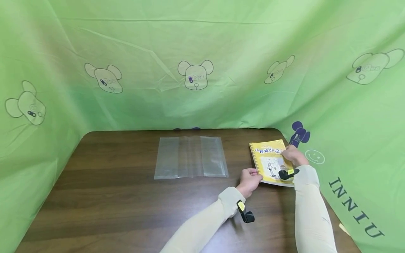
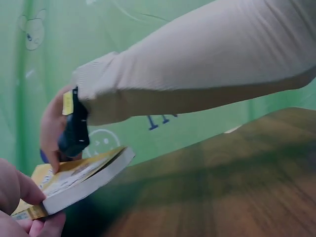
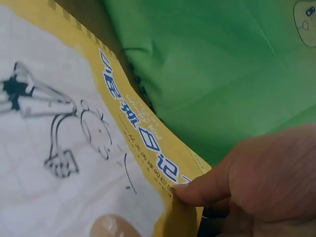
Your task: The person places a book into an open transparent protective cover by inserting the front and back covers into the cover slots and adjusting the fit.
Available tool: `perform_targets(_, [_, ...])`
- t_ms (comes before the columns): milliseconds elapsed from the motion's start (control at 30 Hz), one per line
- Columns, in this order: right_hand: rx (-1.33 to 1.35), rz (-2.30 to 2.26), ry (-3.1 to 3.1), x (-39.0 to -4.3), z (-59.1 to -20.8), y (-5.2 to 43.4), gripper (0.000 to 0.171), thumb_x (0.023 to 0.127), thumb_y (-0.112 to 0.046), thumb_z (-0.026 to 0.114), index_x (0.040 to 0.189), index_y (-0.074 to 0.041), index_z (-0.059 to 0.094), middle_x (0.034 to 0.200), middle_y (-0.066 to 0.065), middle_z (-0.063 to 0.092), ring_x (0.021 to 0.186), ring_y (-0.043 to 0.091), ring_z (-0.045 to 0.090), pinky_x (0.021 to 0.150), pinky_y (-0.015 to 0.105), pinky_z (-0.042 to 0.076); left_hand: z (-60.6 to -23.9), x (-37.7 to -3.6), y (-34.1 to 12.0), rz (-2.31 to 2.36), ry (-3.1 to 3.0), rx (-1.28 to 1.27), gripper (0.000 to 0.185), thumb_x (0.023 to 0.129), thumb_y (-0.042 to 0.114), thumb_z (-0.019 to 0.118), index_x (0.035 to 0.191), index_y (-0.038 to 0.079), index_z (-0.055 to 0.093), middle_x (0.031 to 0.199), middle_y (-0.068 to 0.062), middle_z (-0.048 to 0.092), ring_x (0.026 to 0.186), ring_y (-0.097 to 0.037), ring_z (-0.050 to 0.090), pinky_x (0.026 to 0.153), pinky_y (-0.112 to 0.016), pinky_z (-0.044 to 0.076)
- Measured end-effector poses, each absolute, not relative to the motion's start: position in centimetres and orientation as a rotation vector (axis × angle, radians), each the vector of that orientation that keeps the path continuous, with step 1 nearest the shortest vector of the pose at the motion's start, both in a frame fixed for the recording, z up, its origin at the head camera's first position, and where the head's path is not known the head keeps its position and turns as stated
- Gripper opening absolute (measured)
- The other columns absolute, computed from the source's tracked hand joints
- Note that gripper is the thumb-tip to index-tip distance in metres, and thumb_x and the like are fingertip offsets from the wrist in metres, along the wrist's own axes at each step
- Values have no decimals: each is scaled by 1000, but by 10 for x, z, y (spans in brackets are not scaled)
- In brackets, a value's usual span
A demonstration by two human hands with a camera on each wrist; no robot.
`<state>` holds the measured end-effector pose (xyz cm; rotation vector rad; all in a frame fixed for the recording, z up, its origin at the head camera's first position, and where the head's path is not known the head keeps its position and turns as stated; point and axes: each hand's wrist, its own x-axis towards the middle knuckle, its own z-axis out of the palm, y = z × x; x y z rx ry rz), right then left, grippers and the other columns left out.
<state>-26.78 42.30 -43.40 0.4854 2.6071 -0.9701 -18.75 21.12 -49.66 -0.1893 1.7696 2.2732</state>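
Book [image 1: 270, 162] extends lengthwise near to far; fingers of left hand [image 1: 249, 181] pinch its near-left corner, those of right hand [image 1: 295, 155] grip its right edge.

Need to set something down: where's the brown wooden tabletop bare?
Tabletop left of the clear rectangular plastic sheet is bare; also the gap between sheet and yellow paperback book. Crowded: right, where left hand and right hand hold it.

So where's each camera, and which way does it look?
Head: on the head, facing forward and down at table and yellow book; left hand, right hand and sleeves show.
Left: on left wrist, sees the book side-on; both hands and right sleeve show.
Right: on right wrist, faces the cover; right hand shows.
Head and left share both hands.
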Motion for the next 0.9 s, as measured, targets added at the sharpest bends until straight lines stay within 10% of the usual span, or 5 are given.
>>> perform_targets(367, [356,-1089,2762,-273,-441,407,57,103,-14,50,148,17,33,134,39,50,100,32,60,83,33,50,-496,-212,169,2262,1697,45,36,83,-9,66,119,-16,65,99,-17,74,82,-15,70,77,-28,62])
perform_targets(900, [201,-1413,2794,-293,-452,349,52,106,-17,50,147,14,41,129,35,59,86,6,61,73,13,52,-488,-244,92,2107,2022,210,36,83,-7,68,119,-14,67,93,-10,69,78,-9,61,73,-21,58])
